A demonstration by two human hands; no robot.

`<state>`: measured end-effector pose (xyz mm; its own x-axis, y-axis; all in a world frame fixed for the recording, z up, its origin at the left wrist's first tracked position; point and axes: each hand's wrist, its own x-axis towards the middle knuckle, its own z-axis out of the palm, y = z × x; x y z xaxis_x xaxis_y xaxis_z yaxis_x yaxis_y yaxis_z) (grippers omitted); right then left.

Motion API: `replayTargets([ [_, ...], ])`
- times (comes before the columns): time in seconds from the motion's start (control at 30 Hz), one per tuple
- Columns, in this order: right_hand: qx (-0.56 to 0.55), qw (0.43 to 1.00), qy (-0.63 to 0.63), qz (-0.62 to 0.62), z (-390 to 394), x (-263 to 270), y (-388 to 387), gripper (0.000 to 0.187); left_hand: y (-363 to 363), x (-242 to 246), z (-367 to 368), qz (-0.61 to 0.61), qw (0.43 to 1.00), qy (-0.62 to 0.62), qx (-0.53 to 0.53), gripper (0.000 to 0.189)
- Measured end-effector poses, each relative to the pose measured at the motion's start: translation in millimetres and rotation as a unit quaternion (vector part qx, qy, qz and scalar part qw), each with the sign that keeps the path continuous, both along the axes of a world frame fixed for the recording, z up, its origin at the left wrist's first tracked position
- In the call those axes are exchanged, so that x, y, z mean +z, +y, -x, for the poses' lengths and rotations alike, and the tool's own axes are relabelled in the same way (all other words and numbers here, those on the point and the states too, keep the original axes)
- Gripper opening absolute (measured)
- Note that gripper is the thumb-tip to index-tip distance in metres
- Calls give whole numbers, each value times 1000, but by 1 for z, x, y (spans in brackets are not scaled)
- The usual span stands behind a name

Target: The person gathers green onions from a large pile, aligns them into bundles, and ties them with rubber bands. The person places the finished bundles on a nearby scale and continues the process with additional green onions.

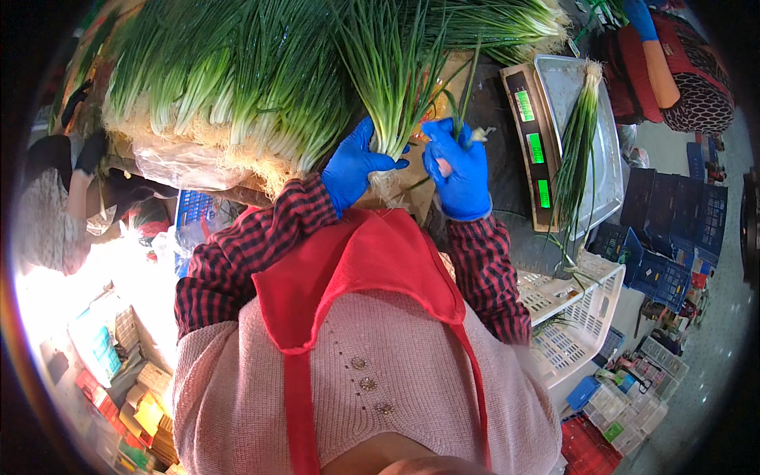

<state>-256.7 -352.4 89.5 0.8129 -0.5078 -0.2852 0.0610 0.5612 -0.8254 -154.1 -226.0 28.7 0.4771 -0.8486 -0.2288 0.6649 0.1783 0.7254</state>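
In my blue-gloved left hand (350, 172) is a bunch of green onions (389, 95), gripped near its white root ends with the leaves pointing away from me. Just to the right, my right hand (457, 172), also gloved in blue, is closed around a few loose green stalks (466, 89). A pale root end pokes out beside its fingers. A large pile of green onions (208, 89) lies to the left with the roots towards me. Another bunch (579, 136) rests on the metal pan (605, 184) of a weighing scale with lit green displays (535, 148).
White plastic crates (570, 344) stand below the scale at the right. Clear plastic film (184, 166) hangs under the pile's roots. Co-workers' arms show at the left (77, 190) and upper right (659, 71). Dark blue crates (671, 208) are stacked on the floor.
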Motion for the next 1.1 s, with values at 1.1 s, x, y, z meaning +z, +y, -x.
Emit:
replayTargets([
  [1.1, -157, 982, 68, 83, -24, -45, 1, 11, 2, -16, -5, -64, 996, 29, 61, 48],
])
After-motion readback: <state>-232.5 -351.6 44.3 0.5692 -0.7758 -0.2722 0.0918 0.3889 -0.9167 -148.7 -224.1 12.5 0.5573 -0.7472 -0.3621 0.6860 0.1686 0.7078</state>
